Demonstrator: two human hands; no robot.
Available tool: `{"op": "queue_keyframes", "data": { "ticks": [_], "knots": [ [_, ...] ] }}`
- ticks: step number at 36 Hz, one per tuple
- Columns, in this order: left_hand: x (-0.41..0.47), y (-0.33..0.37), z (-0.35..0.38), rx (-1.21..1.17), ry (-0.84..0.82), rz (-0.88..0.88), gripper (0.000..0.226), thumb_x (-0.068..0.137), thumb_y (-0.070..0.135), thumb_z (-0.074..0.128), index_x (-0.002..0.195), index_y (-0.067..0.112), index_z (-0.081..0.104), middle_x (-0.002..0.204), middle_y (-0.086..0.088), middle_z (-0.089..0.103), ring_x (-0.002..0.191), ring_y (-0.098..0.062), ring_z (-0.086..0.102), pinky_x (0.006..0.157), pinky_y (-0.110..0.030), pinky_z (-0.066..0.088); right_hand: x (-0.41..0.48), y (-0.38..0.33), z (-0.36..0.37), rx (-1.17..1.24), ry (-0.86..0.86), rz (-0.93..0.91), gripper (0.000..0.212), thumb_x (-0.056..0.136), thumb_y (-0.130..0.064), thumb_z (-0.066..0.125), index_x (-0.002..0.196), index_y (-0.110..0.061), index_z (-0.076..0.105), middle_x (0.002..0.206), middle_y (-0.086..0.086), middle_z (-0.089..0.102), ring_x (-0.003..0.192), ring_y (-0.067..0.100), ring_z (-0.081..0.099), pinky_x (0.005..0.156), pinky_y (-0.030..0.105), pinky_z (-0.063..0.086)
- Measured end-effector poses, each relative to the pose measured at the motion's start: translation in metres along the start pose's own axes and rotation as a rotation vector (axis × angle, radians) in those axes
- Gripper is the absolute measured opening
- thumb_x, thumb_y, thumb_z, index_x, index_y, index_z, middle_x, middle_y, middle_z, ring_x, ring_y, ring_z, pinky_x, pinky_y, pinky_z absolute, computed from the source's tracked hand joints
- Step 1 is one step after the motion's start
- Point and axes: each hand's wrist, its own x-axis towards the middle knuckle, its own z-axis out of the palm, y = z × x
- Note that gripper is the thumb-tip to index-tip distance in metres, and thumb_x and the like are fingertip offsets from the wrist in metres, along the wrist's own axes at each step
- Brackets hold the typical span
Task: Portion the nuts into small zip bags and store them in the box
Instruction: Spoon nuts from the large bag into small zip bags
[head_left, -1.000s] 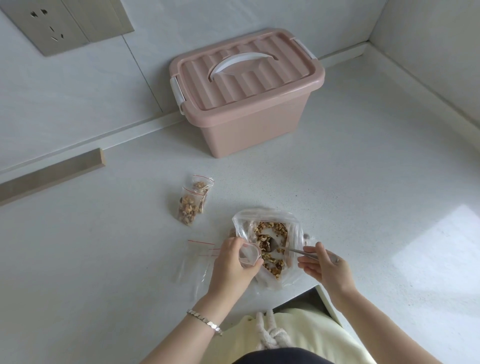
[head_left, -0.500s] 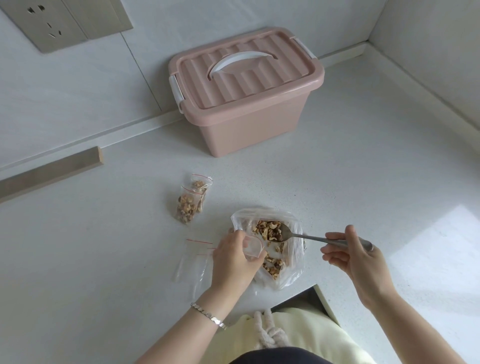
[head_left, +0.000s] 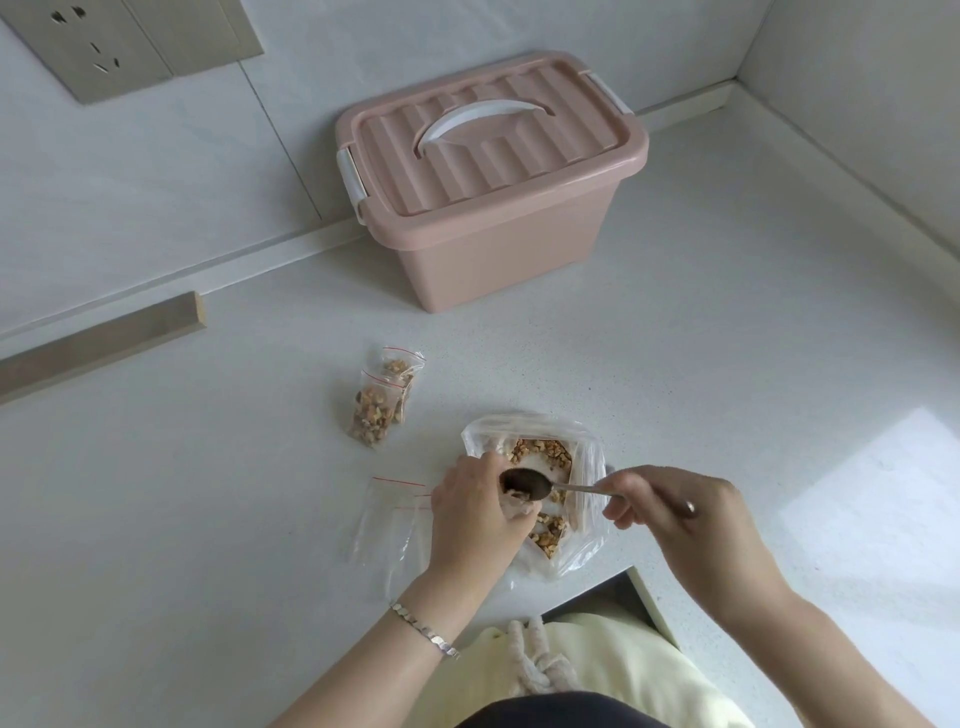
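So the left hand (head_left: 470, 514) is down on the white surface (head_left: 727, 364), and its grip is curled round a small zip bag (head_left: 519, 512). I can barely see that bag, as the hand hides most of it, and just a bit of pale plastic pokes out by the fingers. The right hand (head_left: 680, 514) has a narrow grip on the handle of a metal spoon (head_left: 524, 482), pinched between thumb and fingers. The spoon's bowl is right up against the left hand's fingers, over that little bag. The bowl looks dark from this angle and I honestly can't tell what's in it.

Right behind and under both hands is the big bag (head_left: 589, 457), clear plastic and lying open, with the loose nuts (head_left: 540, 449) inside. A bit further out and to the left, two filled little bags (head_left: 371, 410) lie together, one overlapping the other, both with red zip lines. Some empty zip bags (head_left: 387, 519) lie flat just left of the left hand, partly tucked under it.

The box (head_left: 493, 176) is the pink one at the back against the wall, well apart from the bags, with its lid on and the white handle flat.

Other stuff: a bracelet (head_left: 423, 629) on the left wrist, a wall socket (head_left: 93, 47) top left and a wooden strip (head_left: 98, 343) along the left edge.
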Motion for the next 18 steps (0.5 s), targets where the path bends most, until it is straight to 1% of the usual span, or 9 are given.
{"op": "queue_keyframes", "data": {
  "ticks": [2,4,6,7,9,11,14,18],
  "knots": [
    [-0.001,-0.002,0.002,-0.004,0.006,-0.004,0.04,0.078,0.045,0.065,0.109,0.022,0.052,0.097,0.009,0.054,0.093,-0.01,0.047,0.088,-0.029,0.042,-0.001,-0.002,0.0,-0.091,-0.013,-0.117,0.049,0.083,-0.067,0.039,0.076,-0.03,0.07,0.075,-0.013,0.066,0.062,0.002,0.062,0.059,0.019,0.048],
    [-0.003,-0.003,0.001,-0.028,0.021,-0.028,0.037,0.079,0.042,0.066,0.105,0.021,0.052,0.092,0.009,0.052,0.089,-0.01,0.045,0.084,-0.025,0.039,-0.001,-0.004,-0.003,-0.063,0.017,-0.122,0.046,0.084,-0.064,0.041,0.077,-0.029,0.07,0.074,-0.013,0.066,0.062,0.003,0.062,0.059,0.02,0.049],
    [-0.004,-0.003,-0.002,-0.066,0.03,-0.065,0.033,0.079,0.041,0.067,0.099,0.02,0.051,0.09,0.01,0.051,0.087,-0.009,0.045,0.079,-0.021,0.033,0.001,-0.003,-0.007,0.011,0.072,-0.052,0.033,0.084,-0.058,0.046,0.077,-0.034,0.068,0.071,-0.012,0.067,0.06,0.006,0.063,0.059,0.017,0.05],
    [-0.005,-0.004,-0.003,-0.084,0.027,-0.082,0.032,0.078,0.04,0.068,0.098,0.02,0.052,0.089,0.01,0.051,0.087,-0.009,0.045,0.078,-0.021,0.033,0.002,0.0,-0.009,0.031,0.101,-0.005,0.028,0.084,-0.052,0.049,0.075,-0.033,0.068,0.069,-0.011,0.067,0.059,0.007,0.063,0.058,0.016,0.049],
    [-0.006,-0.007,-0.003,-0.132,0.007,-0.111,0.032,0.077,0.037,0.07,0.097,0.018,0.053,0.09,0.008,0.053,0.089,-0.011,0.048,0.08,-0.025,0.041,0.004,0.012,-0.009,0.027,0.127,0.087,0.023,0.088,-0.037,0.053,0.071,-0.03,0.068,0.065,-0.008,0.068,0.057,0.009,0.063,0.057,0.014,0.048],
    [-0.007,-0.01,-0.001,-0.176,-0.022,-0.119,0.032,0.076,0.034,0.073,0.096,0.016,0.054,0.092,0.005,0.055,0.091,-0.014,0.052,0.08,-0.031,0.048,0.003,0.028,-0.006,0.03,0.123,0.183,0.025,0.09,-0.022,0.053,0.07,-0.028,0.068,0.062,-0.002,0.068,0.056,0.009,0.062,0.057,0.013,0.048],
    [-0.011,-0.013,-0.001,-0.2,-0.048,-0.112,0.031,0.076,0.032,0.073,0.097,0.017,0.055,0.094,0.005,0.057,0.092,-0.014,0.053,0.08,-0.032,0.049,-0.001,0.051,0.001,0.053,0.127,0.296,0.026,0.091,-0.017,0.053,0.072,-0.025,0.068,0.061,0.001,0.068,0.058,0.01,0.063,0.059,0.016,0.05],
    [-0.014,-0.014,-0.003,-0.221,-0.054,-0.109,0.028,0.078,0.029,0.071,0.099,0.017,0.055,0.097,0.008,0.056,0.093,-0.011,0.053,0.083,-0.029,0.047,-0.01,0.072,0.011,0.102,0.12,0.405,0.023,0.092,-0.015,0.052,0.077,-0.022,0.068,0.065,0.002,0.07,0.063,0.012,0.066,0.065,0.024,0.054]
  ]
}}
